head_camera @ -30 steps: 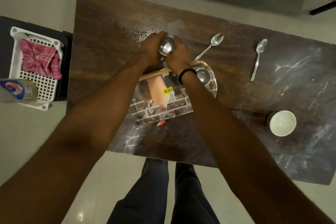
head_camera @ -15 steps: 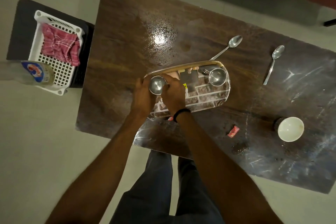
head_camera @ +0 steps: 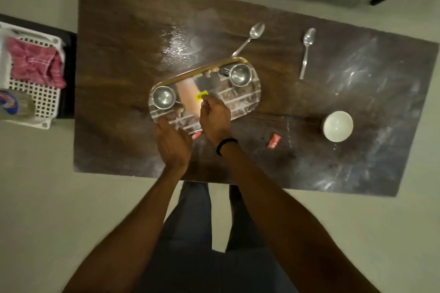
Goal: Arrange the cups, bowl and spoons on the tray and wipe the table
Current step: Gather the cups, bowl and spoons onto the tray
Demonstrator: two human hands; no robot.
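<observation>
**Two cups on the tray, both hands loose at its near edge**

The tray [head_camera: 202, 69] lies slantwise near the middle of the bench [head_camera: 119, 54], its left end nearer the person. The left cup [head_camera: 163, 97] stands upright at the tray's left end, close to the rim. The right cup [head_camera: 239, 75] stands upright at the far right corner. Between them the tray's shiny floor is open, with a yellow sticker [head_camera: 201, 96] on it.

Beyond the tray the left spoon [head_camera: 247, 41] lies on the bench, bowl end away. Its handle tip reaches the tray's far rim; whether they touch I cannot tell. The right spoon [head_camera: 307, 50] lies well apart to the right, with open wood all round it. The bowl [head_camera: 337, 126] stands upright toward the bench's right end, well apart from the tray. A red wrapper [head_camera: 273, 141] lies between them. A wet patch [head_camera: 176, 43] glints beyond the tray, and pale smears mark the bench's right end.

The left hand [head_camera: 173, 143] is at the tray's near left edge, fingers loosely curved and holding nothing; contact with the rim cannot be told. The right hand [head_camera: 215, 116] is over the tray's middle, fingers loosely curled toward the sticker and gripping nothing. A black band [head_camera: 226, 146] circles its wrist.

Left of the bench sits a white basket [head_camera: 35, 100] holding a pink cloth [head_camera: 33, 62], with a bottle [head_camera: 14, 104] by it
</observation>
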